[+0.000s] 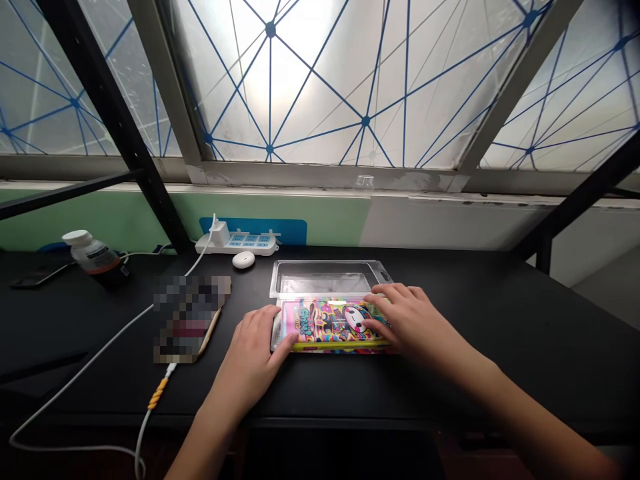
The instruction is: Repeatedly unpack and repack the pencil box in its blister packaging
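**A:** In the head view, what worries you?

**B:** The colourful pack (333, 325) lies flat on the black tabletop (525, 320), near its front edge, with a clear plastic tray (327, 275) just behind it and touching or overlapping its far side. If the hands press unevenly, I'd judge the pack could skate on the smooth surface and shove the tray back toward the wall.

**A:** Anything else nearby at risk?

**B:** The white cable (100, 353) runs across the left of the tabletop to the blurred phone (190, 320); a left elbow swinging out could snag it. The bottle (95, 257) and power strip (237, 241) sit well apart.

**A:** And the grip?

**B:** The left hand (253, 353) rests at the pack's left end, fingers loosely curled, thumb against the corner, more bracing than clamping. The right hand (407, 320) lies spread over the right end, fingers flat and splayed on top. Neither grip is closed around it; whether the right fingertips hook under the far edge, I can't quite tell from this angle.
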Available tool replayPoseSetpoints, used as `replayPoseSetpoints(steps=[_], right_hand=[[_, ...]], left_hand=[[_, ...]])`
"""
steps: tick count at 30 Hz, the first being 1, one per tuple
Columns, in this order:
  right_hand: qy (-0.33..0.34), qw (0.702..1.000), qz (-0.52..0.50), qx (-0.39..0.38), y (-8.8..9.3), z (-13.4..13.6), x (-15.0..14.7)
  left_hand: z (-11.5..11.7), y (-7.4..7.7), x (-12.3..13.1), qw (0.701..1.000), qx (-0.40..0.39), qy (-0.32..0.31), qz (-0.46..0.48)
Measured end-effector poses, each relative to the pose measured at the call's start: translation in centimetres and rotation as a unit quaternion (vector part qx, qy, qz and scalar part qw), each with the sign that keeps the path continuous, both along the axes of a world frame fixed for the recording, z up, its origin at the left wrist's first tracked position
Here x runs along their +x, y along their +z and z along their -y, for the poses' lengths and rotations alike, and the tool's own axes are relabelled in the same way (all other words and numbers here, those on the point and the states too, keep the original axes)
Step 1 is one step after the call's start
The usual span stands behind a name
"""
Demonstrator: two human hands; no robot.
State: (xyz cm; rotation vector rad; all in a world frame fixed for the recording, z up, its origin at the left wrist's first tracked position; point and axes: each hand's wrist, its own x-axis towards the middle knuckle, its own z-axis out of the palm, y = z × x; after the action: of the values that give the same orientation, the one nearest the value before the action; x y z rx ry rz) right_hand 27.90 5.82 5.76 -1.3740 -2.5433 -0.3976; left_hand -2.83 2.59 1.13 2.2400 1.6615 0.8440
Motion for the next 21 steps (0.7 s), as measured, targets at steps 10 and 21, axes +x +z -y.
replayPoseSetpoints(steps=[10,21], right_hand=[[0.023,0.994,-0.096,-0.052,-1.7,-1.5,-6.1],[0.076,0.974,-0.178,0.117,-1.2,1.0,-5.2]], left_hand=[[-0.1,-0.2,-0.6,0.993,-0.068,-0.080,0.050],[0.0,1.3,-1.3,0.988,-0.120,-0.077,0.060]])
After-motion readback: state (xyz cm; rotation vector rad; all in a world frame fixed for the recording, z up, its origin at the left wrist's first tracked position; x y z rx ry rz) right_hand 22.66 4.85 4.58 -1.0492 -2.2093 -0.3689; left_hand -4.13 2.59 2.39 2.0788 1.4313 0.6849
